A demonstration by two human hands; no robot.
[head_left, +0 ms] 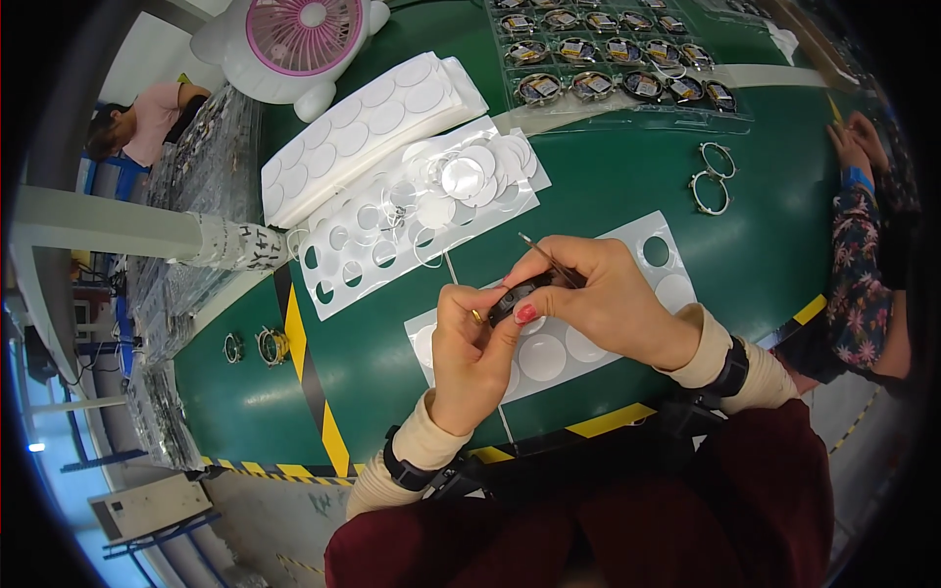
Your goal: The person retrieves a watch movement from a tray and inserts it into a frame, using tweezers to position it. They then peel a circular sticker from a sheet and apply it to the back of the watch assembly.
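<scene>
Surrounding green table (250, 412): clear tray (627, 115) of round modules (642, 85), white-and-pink fan (306, 39)
Sticker sheet (544, 359): flat along the near side
Left hand (470, 348): pinching the black casing (520, 298)
Right hand (613, 299): pinching casing, slim metal tool (541, 251) pointing up-left
Casing: between the hands, fingers partly covering it, long axis slanting lower-left to upper-right

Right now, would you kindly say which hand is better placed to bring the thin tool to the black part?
Probably the right hand: its fingers hold the thin tool, while the left hand grips the black part.
</scene>
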